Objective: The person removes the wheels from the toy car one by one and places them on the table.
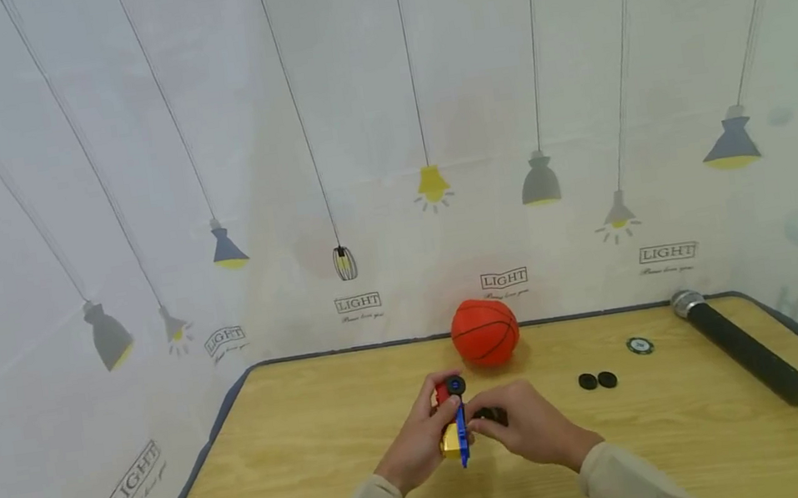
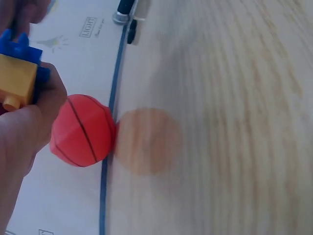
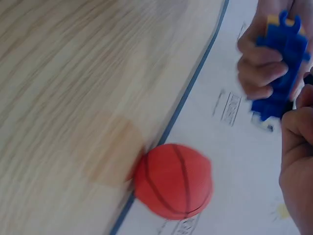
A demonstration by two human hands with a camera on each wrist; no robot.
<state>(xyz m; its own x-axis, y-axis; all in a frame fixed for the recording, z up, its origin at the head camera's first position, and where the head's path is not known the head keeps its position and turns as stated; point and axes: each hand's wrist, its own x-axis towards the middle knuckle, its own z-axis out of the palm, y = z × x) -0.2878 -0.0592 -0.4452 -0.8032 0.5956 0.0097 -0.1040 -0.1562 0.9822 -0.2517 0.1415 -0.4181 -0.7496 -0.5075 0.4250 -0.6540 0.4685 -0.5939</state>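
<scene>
My left hand [image 1: 414, 449] grips a toy block car [image 1: 451, 442] above the table. The car has a blue base [image 3: 283, 73], a yellow block [image 2: 17, 76] and some red; it is tipped on end, with a black wheel [image 1: 455, 384] at its upper end. Close to the blue base, my right hand [image 1: 536, 426] pinches a small black piece [image 1: 495, 415] between thumb and fingers. Those fingers partly cover the piece, so I cannot tell its exact kind or whether it touches the base.
A red ball [image 1: 484, 334] with black lines sits at the table's back edge. Two small black discs [image 1: 607, 380] lie right of my hands, with a poker chip [image 1: 640, 345] beyond them. A black microphone [image 1: 753, 354] lies along the right side of the wooden table [image 1: 303, 438].
</scene>
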